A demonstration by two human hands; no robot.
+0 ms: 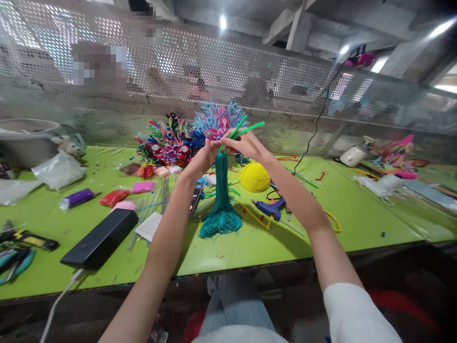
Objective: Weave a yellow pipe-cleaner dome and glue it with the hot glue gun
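Observation:
A long teal thread tassel (222, 190) hangs upright over the table, its looped lower end spreading on or just above the surface. My left hand (209, 153) is closed at the tassel's top, its fingertips partly hidden. From the right, my right hand (246, 143) pinches bright green pipe cleaners (252, 127); two ends stick up past the fingers, and the lower part runs down to the tassel's head. The hands nearly touch each other. Behind them stand a blue-and-pink pipe-cleaner piece (219, 116) and a multicoloured one (167, 143).
A yellow dome (254, 176) and a blue glue gun (270, 208) lie right of the tassel. Leftward are a black power bank (100, 239), a phone (195, 197), clay packets (114, 196) and pliers (16, 262). A perforated metal screen (285, 95) borders the back.

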